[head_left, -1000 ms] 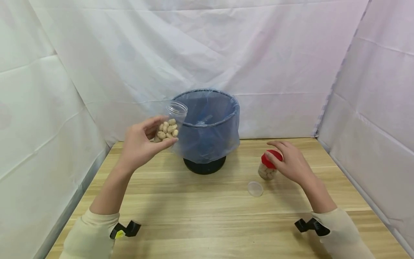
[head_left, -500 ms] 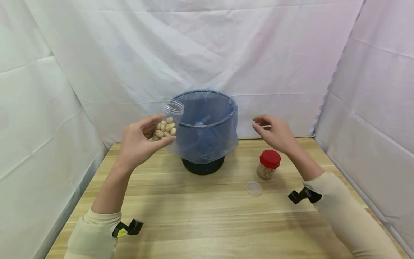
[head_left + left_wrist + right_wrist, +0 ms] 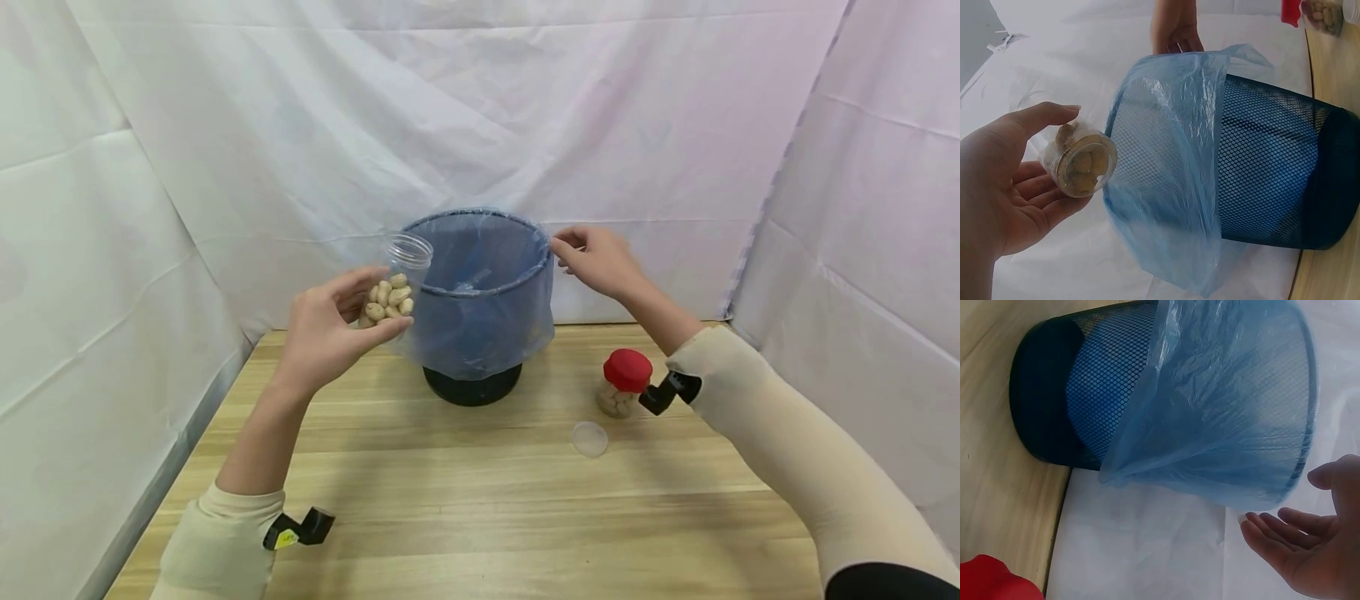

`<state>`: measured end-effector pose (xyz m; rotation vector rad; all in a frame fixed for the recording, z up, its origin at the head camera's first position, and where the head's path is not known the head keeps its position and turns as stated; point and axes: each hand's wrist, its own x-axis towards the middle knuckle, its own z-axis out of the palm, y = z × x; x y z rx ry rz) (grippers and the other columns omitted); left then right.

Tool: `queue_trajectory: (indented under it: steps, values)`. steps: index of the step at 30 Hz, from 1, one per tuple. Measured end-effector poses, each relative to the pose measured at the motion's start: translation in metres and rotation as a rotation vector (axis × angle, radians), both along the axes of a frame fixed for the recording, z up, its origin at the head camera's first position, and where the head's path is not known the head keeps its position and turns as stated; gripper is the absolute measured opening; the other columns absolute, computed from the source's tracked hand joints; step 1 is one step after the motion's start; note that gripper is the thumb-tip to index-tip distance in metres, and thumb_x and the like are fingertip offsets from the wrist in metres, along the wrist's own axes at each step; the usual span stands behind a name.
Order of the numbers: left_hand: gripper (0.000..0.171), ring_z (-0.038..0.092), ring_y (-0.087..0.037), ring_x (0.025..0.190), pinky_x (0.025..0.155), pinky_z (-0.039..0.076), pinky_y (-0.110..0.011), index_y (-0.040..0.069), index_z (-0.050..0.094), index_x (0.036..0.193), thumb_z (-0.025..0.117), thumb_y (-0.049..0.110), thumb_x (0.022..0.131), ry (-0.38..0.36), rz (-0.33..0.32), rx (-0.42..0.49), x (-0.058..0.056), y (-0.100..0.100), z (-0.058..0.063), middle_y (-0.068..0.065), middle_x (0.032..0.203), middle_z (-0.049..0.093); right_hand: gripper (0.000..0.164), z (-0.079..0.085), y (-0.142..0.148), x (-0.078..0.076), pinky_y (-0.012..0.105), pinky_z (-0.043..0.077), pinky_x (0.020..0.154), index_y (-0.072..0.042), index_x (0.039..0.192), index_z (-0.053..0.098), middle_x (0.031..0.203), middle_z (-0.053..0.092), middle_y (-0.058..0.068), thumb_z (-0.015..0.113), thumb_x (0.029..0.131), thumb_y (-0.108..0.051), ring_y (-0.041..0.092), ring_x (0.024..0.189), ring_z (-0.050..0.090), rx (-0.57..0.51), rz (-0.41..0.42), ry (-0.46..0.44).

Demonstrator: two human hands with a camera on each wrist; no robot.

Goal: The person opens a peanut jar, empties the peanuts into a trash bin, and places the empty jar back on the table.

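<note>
My left hand (image 3: 322, 333) grips a clear plastic jar (image 3: 409, 250), its thumb and fingers round the sides. Pale shelled-looking nuts (image 3: 388, 298) lie in the jar, which is tilted with its lidless mouth up, near the bin's left rim. A black mesh waste bin (image 3: 1266, 162) stands at the back, lined with a blue plastic bag (image 3: 480, 333) folded over its rim. At the bin's right rim is my right hand (image 3: 596, 260), fingertips close to the bag. In the right wrist view its fingers are loosely bent, thumb apart, with nothing visible between them.
A second clear jar with nuts and a red lid (image 3: 627, 370) stands on the wooden table (image 3: 465, 508), right of the bin and below my right forearm. A translucent disc (image 3: 589, 438) lies before it. White sheeting (image 3: 480, 108) hangs behind and at both sides.
My right hand has left the red-lidded jar and moved up and left to the bin's right rim. The left hand holds its jar in nearly the same place.
</note>
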<state>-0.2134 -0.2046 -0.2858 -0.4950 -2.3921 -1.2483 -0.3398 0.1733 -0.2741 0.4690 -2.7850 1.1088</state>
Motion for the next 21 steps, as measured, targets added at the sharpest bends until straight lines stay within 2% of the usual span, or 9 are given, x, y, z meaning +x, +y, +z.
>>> queue_trajectory:
  steps: [6,11,13,21]
  values:
    - [0.063,0.075,-0.030,0.124,0.094,0.054,-0.009,0.012,0.070,0.144,0.094,0.021,0.086,0.001,0.000,0.002,0.000,0.000,-0.001,-0.014,0.139,0.073,0.051,0.003,-0.017,-0.013,0.046,0.061,0.101,-0.005,0.149,0.062,0.146,0.067,0.018,0.058,0.111,-0.038,0.035,0.122,0.071,-0.051,0.018,-0.097]
    - [0.062,0.075,-0.030,0.123,0.097,0.058,-0.017,0.013,0.071,0.143,0.094,0.022,0.086,-0.007,0.004,0.005,0.001,0.000,0.000,-0.014,0.139,0.073,0.052,0.005,-0.030,-0.016,0.045,0.062,0.100,-0.003,0.152,0.059,0.153,0.061,0.020,0.060,0.110,-0.033,0.035,0.125,0.071,-0.089,-0.029,-0.151]
    - [0.061,0.075,-0.030,0.122,0.097,0.058,-0.019,0.013,0.071,0.143,0.094,0.023,0.087,-0.010,0.004,0.006,0.001,0.001,0.001,-0.015,0.139,0.074,0.052,0.005,-0.033,-0.016,0.044,0.063,0.099,-0.003,0.153,0.059,0.154,0.061,0.020,0.060,0.109,-0.030,0.034,0.124,0.072,-0.093,-0.053,-0.154]
    - [0.059,0.076,-0.030,0.120,0.094,0.055,-0.012,0.011,0.072,0.141,0.093,0.021,0.087,-0.019,0.008,0.002,-0.003,0.000,0.005,-0.014,0.137,0.075,0.050,0.005,-0.035,-0.016,0.039,0.065,0.090,-0.004,0.151,0.062,0.148,0.066,0.020,0.058,0.107,-0.027,0.032,0.110,0.076,-0.073,-0.095,-0.128]
